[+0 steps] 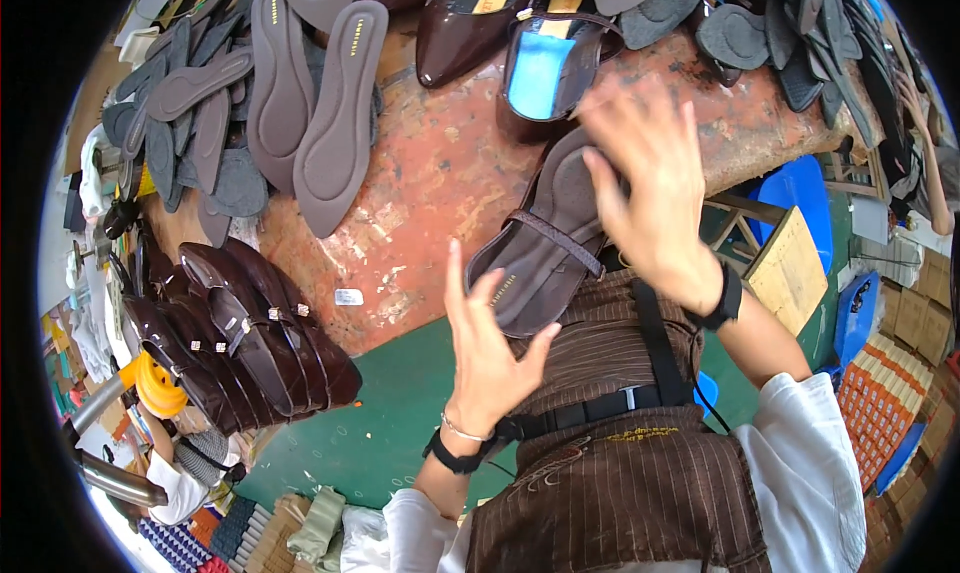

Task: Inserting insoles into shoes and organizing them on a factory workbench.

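A dark brown strapped shoe point(548, 235) lies tilted at the table's front edge, its heel end toward me. A brown padded insole point(520, 273) sits inside it, running under the strap. My left hand point(488, 348) is at the heel, fingers and thumb spread around its rim; whether it bears the shoe's weight cannot be told. Above the toe end, my right hand point(650, 188) is spread, its fingertips smeared by motion; it covers part of the shoe. Just beyond is another dark glossy shoe point(512, 113) with a bright blue piece inside.
Loose brown insoles point(338, 123) and grey ones pile up at the far left, with more grey insoles point(735, 38) at the far right. Finished glossy shoes point(260, 333) stand packed at the left edge of the worn red table point(430, 173). A wooden stool point(790, 268) stands right.
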`<state>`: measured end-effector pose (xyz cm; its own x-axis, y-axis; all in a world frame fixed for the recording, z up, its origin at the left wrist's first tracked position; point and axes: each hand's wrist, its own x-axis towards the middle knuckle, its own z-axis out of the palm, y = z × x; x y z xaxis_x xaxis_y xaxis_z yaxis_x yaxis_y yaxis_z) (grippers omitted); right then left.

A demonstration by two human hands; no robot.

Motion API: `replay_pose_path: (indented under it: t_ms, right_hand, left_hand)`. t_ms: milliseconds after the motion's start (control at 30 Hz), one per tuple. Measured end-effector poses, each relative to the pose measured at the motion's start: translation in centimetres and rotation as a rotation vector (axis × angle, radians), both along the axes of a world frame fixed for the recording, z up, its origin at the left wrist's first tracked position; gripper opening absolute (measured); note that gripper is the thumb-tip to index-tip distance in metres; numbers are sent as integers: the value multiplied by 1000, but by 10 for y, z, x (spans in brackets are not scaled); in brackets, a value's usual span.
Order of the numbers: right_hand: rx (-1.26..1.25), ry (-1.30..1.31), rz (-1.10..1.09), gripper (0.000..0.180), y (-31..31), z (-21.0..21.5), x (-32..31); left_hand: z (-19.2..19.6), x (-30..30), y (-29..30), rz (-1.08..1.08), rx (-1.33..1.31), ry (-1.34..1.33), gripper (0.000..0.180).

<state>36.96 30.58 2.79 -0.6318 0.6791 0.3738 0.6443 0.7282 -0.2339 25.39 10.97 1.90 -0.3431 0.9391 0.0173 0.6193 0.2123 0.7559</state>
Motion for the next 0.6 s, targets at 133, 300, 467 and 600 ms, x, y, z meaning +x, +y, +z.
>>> replay_pose_path:
  t_ms: [133, 300, 467, 600]
  right_hand:
    - [-625, 379, -223, 56, 34, 28, 0]
    - [-419, 193, 190, 22, 1, 49, 34]
    - [-322, -105, 154, 36, -41, 26, 70]
    - [-135, -177, 70, 50, -6, -15, 28]
  left_hand:
    - [10, 19, 6, -168, -97, 65, 67]
    - [-7, 49, 36, -309, 25, 193, 49]
    - [1, 59, 63, -366, -86, 306, 54]
    - [1, 65, 66, -337, -87, 415, 52]
